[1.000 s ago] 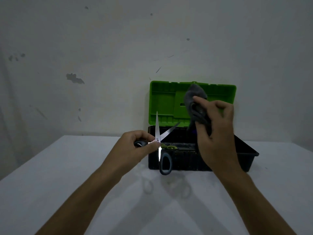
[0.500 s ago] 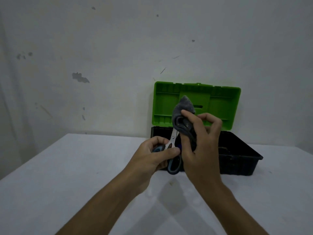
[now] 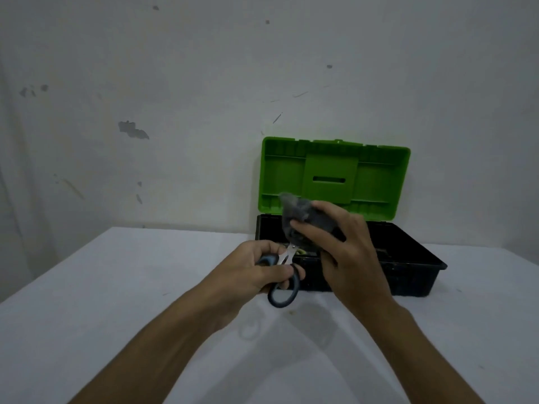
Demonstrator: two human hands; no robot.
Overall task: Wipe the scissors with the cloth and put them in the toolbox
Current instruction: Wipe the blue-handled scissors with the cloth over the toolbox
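Left hand (image 3: 256, 272) fisted low, right hand (image 3: 347, 252) pinching above, forearms converging

- Dim, cool, greyish light; the picture is soft and slightly grainy.
- Soft shadows of the forearms and scissors (image 3: 282, 277) fall on the near white table (image 3: 102, 301).
- Cloth (image 3: 303, 220) blurred.
- Wall (image 3: 175, 83) darkens toward the left edge.

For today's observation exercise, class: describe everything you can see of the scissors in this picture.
The scissors have shiny metal blades and dark handles with blue-grey trim. The left hand holds them by the handles in the air before the toolbox, one loop hanging free below the fingers. The blades point up and away; only their base near the pivot shows, the rest being wrapped in the grey cloth that the right hand pinches round them. Whether the blades are closed is hidden.
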